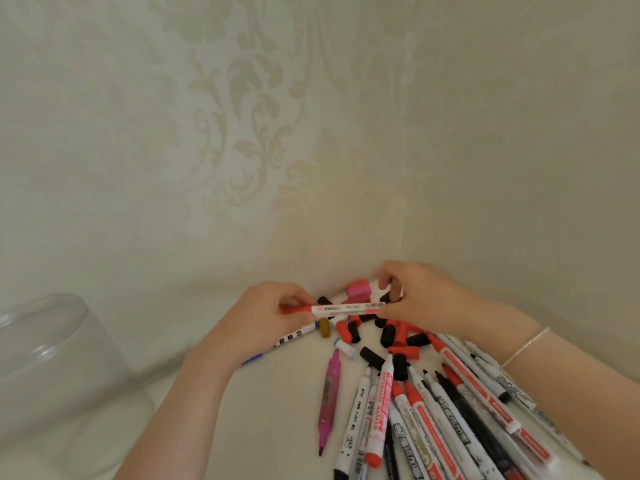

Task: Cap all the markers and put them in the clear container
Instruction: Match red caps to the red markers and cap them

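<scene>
A white marker with red print [346, 309] is held level between both hands above the table. My left hand [273, 315] pinches its red-capped left end. My right hand [420, 299] grips its right end and curls over a pink cap [358, 289]. Under the hands lie several loose black and red caps [388, 336]. A fan of uncapped markers [433, 410] spreads toward the lower right. One pink marker [329, 393] lies apart to their left. The clear container [52, 368] stands at the left edge.
The surface is a cream cloth with a leaf pattern [242, 133]. A black-and-white patterned marker [294, 336] and a blue-tipped one [252, 358] poke out from under my left wrist. A thin bracelet [526, 344] circles my right wrist.
</scene>
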Demonstrator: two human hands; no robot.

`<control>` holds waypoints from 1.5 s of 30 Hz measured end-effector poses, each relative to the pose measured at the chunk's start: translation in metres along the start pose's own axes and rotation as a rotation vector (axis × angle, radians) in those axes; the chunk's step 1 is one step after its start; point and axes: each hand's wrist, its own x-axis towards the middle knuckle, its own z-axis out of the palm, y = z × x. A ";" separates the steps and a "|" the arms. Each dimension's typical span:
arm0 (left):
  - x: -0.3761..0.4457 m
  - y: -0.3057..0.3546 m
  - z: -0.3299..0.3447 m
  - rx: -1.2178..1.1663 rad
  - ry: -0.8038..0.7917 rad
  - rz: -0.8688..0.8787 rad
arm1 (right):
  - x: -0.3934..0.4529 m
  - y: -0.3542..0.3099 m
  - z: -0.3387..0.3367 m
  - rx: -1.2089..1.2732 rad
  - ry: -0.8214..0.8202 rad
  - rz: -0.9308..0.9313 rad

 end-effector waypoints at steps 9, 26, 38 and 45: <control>-0.041 -0.056 0.004 0.482 0.135 -0.182 | -0.027 0.010 -0.002 -0.399 -0.464 0.373; -0.021 -0.038 0.029 0.705 0.103 -0.080 | -0.017 0.026 0.005 -0.002 -0.135 0.304; 0.033 0.009 0.093 0.347 0.066 -0.217 | -0.007 -0.004 0.015 0.649 -0.040 0.191; 0.037 0.014 0.081 0.112 0.168 -0.192 | 0.004 0.011 0.013 0.534 0.103 0.122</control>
